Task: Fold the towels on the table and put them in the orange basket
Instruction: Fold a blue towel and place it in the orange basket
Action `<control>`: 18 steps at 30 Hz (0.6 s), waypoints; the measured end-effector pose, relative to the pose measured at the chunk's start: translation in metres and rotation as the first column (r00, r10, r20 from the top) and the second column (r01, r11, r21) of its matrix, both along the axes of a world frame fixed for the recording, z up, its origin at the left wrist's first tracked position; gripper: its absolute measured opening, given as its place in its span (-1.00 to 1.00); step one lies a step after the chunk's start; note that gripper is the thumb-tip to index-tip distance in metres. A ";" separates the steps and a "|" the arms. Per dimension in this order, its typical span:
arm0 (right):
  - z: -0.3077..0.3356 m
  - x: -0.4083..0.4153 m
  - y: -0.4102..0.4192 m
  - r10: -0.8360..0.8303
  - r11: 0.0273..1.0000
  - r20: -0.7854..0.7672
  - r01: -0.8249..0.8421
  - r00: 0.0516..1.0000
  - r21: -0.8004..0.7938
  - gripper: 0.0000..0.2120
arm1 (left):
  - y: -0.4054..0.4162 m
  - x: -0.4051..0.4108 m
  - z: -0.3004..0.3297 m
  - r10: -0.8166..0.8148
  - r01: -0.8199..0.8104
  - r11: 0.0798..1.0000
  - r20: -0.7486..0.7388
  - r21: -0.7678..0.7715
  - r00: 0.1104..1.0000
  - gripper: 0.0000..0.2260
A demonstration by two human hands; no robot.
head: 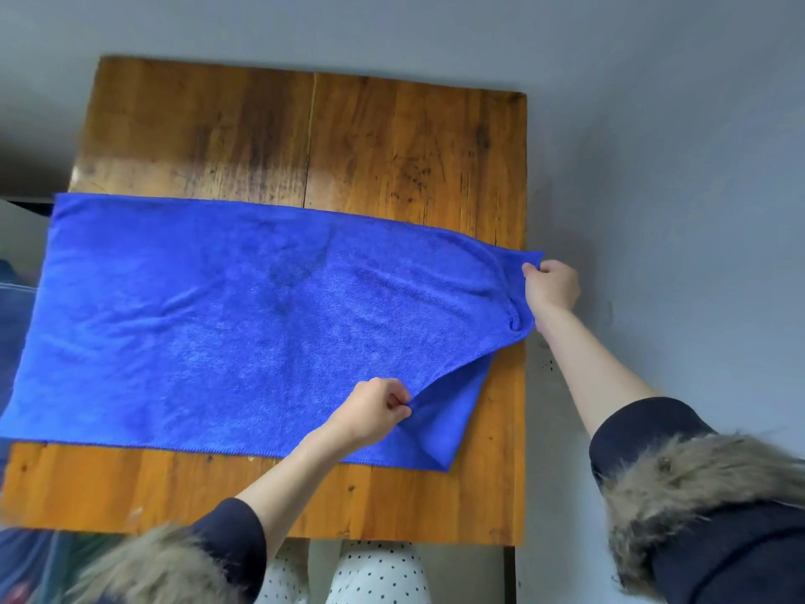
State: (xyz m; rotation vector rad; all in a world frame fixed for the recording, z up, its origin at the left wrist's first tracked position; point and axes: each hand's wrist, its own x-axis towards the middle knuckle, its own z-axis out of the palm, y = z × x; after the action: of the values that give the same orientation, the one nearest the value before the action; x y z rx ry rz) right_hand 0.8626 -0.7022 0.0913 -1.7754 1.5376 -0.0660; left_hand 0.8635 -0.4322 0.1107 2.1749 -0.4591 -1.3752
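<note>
A: While the blue towel is lying spread across the middle of the wooden table, its left end overhanging at frame left, how far along is the fold?

B: Barely starting. Right end is lifting off the wood; a lower layer is showing underneath at lower right.

A: Hands?

B: Left hand is pinching the near edge, fingers curled tight on cloth. Right hand is gripping the far right corner, holding it up past the table edge.

A: Orange basket?

B: Not showing anywhere in frame. So I'm judging nothing is stowed yet: folding and basketing are both remaining.
</note>
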 end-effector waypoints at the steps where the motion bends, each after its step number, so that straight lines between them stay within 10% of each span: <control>1: 0.007 0.001 0.004 0.049 0.998 0.004 -0.049 0.999 -0.037 -0.70 | 0.004 0.002 0.002 0.022 -0.022 1.000 -0.004 -0.009 1.000 -0.92; 18: 0.128 0.094 0.191 0.437 0.899 0.303 -0.403 0.847 -0.170 -0.94 | 0.181 0.072 0.068 0.432 -0.454 0.866 -0.142 -0.212 0.891 -0.85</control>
State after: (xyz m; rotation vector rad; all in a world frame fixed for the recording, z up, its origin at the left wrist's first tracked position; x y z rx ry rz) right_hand 0.9568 -0.5109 0.2191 -2.0241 0.8937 -0.2197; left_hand 0.9352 -0.2510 0.1791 1.8592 -0.0707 -1.0911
